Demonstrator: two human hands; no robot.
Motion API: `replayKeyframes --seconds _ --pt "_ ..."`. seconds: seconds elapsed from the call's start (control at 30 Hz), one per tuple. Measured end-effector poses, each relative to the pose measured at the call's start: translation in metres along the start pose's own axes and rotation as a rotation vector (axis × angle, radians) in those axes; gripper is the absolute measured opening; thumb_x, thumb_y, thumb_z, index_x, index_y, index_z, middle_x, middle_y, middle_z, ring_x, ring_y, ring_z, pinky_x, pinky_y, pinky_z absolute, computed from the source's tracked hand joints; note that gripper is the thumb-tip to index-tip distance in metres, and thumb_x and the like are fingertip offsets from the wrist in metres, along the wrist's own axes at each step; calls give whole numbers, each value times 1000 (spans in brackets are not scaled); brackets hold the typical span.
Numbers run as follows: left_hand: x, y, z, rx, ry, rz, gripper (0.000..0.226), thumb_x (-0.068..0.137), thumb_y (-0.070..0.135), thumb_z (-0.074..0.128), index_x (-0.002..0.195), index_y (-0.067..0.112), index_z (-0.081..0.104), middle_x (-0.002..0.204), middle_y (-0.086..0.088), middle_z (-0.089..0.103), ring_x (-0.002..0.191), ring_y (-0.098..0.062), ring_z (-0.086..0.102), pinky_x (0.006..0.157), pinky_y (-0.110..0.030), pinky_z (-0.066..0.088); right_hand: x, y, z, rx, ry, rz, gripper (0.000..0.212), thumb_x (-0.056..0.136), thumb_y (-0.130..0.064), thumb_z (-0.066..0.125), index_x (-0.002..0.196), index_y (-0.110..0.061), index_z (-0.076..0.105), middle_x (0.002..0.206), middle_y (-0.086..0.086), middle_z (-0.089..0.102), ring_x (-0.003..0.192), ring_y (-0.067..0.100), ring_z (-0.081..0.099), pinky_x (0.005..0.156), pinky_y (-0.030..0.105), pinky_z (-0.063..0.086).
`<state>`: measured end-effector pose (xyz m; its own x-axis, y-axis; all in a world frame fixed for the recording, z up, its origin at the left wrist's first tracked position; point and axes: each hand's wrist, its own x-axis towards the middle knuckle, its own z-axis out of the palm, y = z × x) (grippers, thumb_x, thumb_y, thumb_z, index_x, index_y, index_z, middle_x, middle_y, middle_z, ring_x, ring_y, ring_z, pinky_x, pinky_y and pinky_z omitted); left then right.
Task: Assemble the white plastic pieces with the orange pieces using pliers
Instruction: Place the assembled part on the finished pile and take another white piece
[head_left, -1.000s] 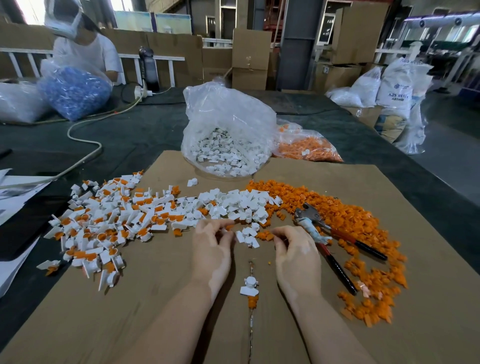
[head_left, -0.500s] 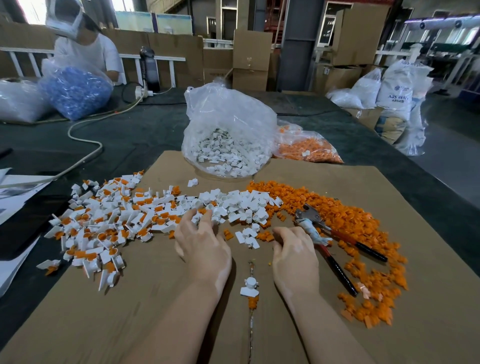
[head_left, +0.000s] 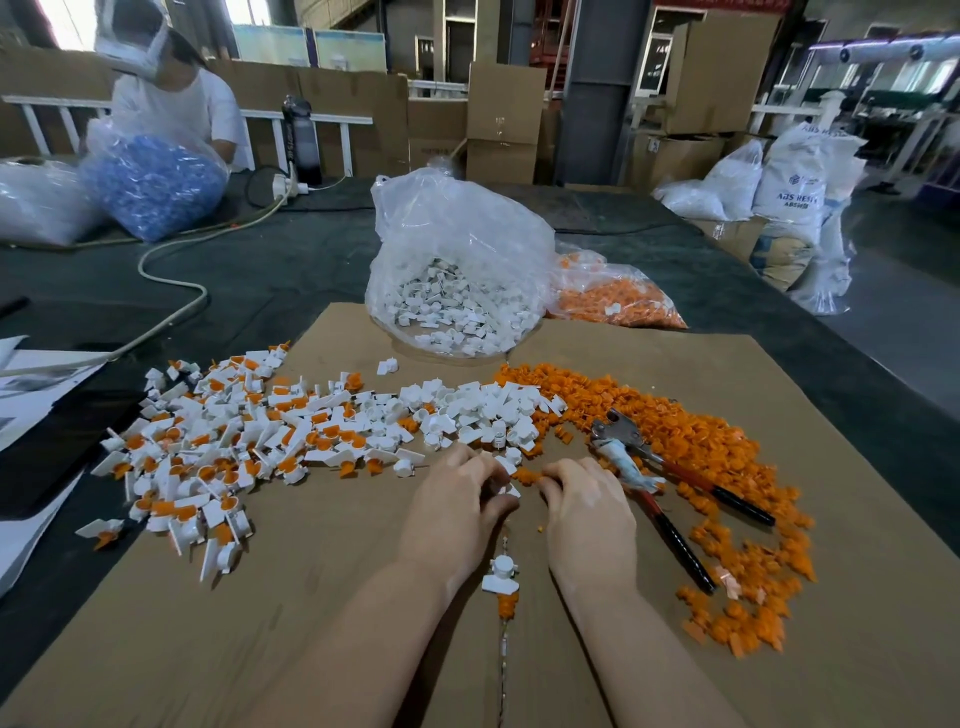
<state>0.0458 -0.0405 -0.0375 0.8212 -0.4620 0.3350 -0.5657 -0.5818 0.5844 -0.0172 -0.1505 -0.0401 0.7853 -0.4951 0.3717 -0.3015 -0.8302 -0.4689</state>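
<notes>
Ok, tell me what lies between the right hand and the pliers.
Nothing visible. The pliers lie on the cardboard just beside the right hand, their handles pointing toward the person, with only bare cardboard between.

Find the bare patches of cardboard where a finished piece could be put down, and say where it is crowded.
Bare: the cardboard in front of the assembled pile, and the far right beyond the orange pieces. Crowded: the band from that pile through the white pieces to the pliers.
</notes>
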Motion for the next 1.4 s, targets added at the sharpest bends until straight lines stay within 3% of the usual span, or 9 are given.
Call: replayKeyframes --seconds 0.13,0.27,0.4,0.6,0.8,0.97,1.17,1.27,1.4 --pt "-2 2 -4 -85 20 9 11 87 26 63 96 20 61 92 10 47 83 -5 46 67 -10 29 -3 -5 -3 79 77 4 12 94 -11 53 87 -7 62 82 4 62 81 22 55 68 33 42" --pt "-4 3 -5 -73 -47 104 25 93 26 54 117 27 59 95 10 43 84 -3 45 68 -9 32 -6 -8 -7 130 80 -25 10 93 -10 53 90 -6 62 78 5 64 74 22 58 60 31 42" --pt "-4 4 -3 -12 -105 120 30 95 30 48 122 34 59 92 7 39 85 -6 42 67 -13 31 -5 -6 -9 158 65 7 11 94 -14 53 95 -9 63 84 1 64 79 16 57 62 23 35" --pt "-5 4 -3 -33 -95 122 17 87 29 62 100 18 64 90 7 40 88 -10 48 73 -16 37 -6 -5 -10 207 68 26 14 93 -13 54 100 -10 65 90 -1 66 85 13 57 67 20 35" --pt "-6 4 -5 -73 -48 58 13 84 31 65 89 19 60 83 15 40 76 -6 46 64 -8 33 -5 -5 -11 249 72 47 12 93 -13 54 99 -13 64 85 -6 61 84 10 56 71 22 42" --pt "-5 4 -6 -109 -4 65 23 91 33 55 111 27 63 93 10 42 79 -2 46 65 -6 33 -6 -5 -12 257 84 30 12 92 -13 55 98 -13 65 85 -4 63 81 9 55 70 22 44" --pt "-4 2 -8 -131 24 14 19 87 32 62 101 22 67 91 14 53 90 -4 47 69 -9 30 -6 -5 -12 269 87 20 12 92 -13 55 98 -13 65 87 -4 64 84 10 57 73 24 47" --pt "-4 0 -9 -188 22 -59 15 87 30 62 98 25 69 87 18 56 84 3 45 72 0 31 -6 -5 -12 286 79 12 12 93 -13 54 97 -14 65 86 -6 63 84 9 57 74 26 47" --pt "-5 0 -10 -307 18 -170 25 85 22 66 109 29 66 91 16 59 81 8 51 70 3 35 -6 -6 -13 334 71 -6 14 93 -13 55 100 -14 67 87 -5 66 84 9 60 77 27 49"
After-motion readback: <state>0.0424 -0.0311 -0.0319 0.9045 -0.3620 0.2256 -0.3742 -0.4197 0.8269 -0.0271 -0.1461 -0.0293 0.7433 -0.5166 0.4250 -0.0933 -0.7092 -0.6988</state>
